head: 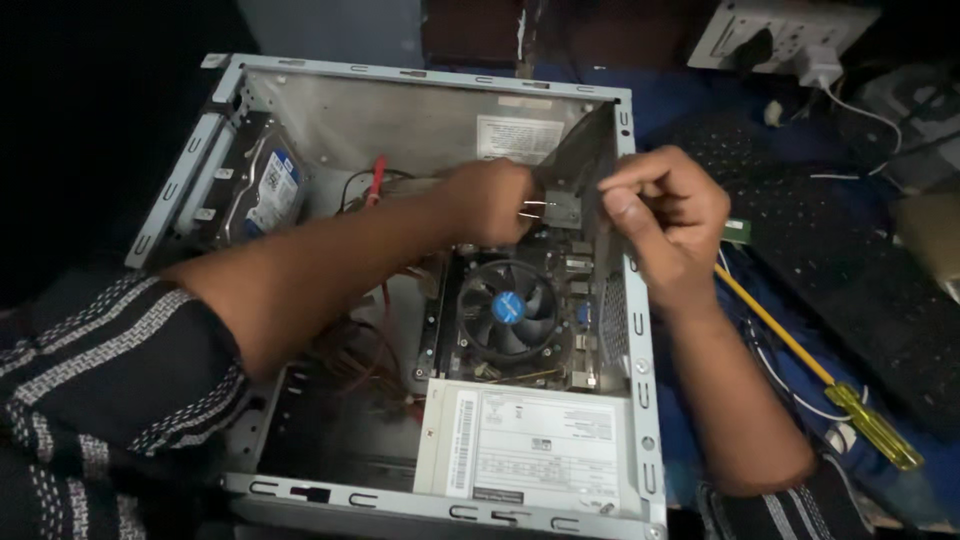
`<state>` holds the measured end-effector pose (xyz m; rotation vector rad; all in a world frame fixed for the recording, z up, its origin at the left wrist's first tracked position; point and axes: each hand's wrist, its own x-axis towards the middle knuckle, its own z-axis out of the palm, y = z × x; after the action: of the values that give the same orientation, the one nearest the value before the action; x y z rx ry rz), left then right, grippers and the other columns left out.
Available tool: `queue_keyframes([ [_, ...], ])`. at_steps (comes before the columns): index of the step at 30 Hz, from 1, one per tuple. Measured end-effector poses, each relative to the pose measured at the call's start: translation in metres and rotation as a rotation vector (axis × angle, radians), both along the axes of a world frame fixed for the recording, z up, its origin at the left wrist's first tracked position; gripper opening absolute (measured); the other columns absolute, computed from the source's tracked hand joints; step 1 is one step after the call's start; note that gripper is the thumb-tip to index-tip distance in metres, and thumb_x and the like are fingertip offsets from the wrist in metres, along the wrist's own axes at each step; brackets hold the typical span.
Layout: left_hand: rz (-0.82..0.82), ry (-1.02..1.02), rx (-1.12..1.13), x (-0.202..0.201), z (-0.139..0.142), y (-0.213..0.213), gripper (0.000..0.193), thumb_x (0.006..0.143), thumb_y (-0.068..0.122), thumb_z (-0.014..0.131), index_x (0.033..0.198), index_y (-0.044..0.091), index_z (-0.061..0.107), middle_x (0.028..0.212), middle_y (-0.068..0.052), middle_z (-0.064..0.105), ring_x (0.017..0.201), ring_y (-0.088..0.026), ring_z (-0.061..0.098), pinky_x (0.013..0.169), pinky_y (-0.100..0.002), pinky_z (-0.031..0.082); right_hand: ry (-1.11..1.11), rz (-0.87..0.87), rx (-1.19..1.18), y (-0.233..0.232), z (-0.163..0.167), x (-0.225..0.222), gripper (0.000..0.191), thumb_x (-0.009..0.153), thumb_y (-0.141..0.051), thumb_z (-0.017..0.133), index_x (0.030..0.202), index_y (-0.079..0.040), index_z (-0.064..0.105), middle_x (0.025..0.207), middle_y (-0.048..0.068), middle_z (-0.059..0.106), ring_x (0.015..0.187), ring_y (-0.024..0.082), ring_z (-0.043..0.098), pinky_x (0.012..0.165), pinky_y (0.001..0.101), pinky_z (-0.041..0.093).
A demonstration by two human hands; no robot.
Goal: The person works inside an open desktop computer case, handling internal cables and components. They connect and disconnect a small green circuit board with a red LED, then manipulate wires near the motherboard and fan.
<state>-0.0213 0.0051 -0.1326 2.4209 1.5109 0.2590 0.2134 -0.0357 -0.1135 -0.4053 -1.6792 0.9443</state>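
Landmark: open grey metal computer case (640,400)
Card: thin dark flat expansion card (585,165) stood above the round black cooler fan (507,308)
Left hand (490,200): pinched the card's lower edge
Right hand (665,215): closed on its outer edge
Handling: light, stiff, fragile; best held by edges

A yellow-handled screwdriver (815,375) lies to the right of the open case, just beside a black keyboard (800,215). A white power strip (775,30) sits at the far edge with a white charger (820,65) plugged in, its cable trailing away.
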Motion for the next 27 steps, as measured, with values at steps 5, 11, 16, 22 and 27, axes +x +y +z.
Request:
queue_keyframes([
  [5,-0.073,-0.126,0.048,-0.002,-0.009,0.012,0.024,0.07,0.02,0.07,0.086,0.003,0.075,0.086,-0.023,0.072,0.084,-0.041,0.071,0.074,-0.05,0.056,0.003,-0.002,-0.011,-0.002,0.004,0.003,0.011,0.106,-0.008,0.067,0.105,0.002,0.062,0.094,0.004,0.067,0.079,0.005,0.056,0.075,0.0198,0.045],
  [11,-0.041,-0.103,0.119,-0.005,-0.011,0.018,0.032,0.069,0.024,0.078,0.084,-0.002,0.071,0.088,-0.026,0.071,0.086,-0.043,0.07,0.076,-0.049,0.057,0.004,0.0,-0.005,0.0,0.006,0.001,0.009,0.105,-0.007,0.066,0.106,0.001,0.063,0.091,0.003,0.067,0.077,0.004,0.056,0.073,0.0199,0.044],
  [16,-0.048,-0.092,0.063,-0.003,-0.003,0.013,0.028,0.069,0.022,0.076,0.085,-0.001,0.072,0.088,-0.024,0.072,0.086,-0.041,0.071,0.077,-0.049,0.056,-0.002,0.001,0.024,0.001,0.006,0.0,0.008,0.106,-0.006,0.066,0.107,0.001,0.063,0.088,0.003,0.065,0.075,0.004,0.053,0.071,0.0199,0.042],
  [22,-0.055,-0.063,0.037,0.0,0.008,0.005,0.022,0.071,0.02,0.072,0.087,0.005,0.076,0.087,-0.02,0.074,0.085,-0.039,0.071,0.077,-0.048,0.056,-0.001,0.018,0.008,0.0,0.008,-0.001,0.008,0.105,-0.007,0.065,0.105,0.001,0.062,0.09,0.002,0.065,0.073,0.004,0.055,0.069,0.0194,0.044],
  [27,-0.052,-0.057,0.04,0.0,0.012,0.001,0.023,0.07,0.019,0.074,0.088,0.005,0.076,0.087,-0.02,0.074,0.084,-0.039,0.072,0.077,-0.047,0.057,-0.009,0.009,0.024,-0.001,0.01,-0.002,0.009,0.105,-0.007,0.065,0.106,0.001,0.062,0.086,0.002,0.065,0.074,0.004,0.054,0.07,0.0192,0.043],
])
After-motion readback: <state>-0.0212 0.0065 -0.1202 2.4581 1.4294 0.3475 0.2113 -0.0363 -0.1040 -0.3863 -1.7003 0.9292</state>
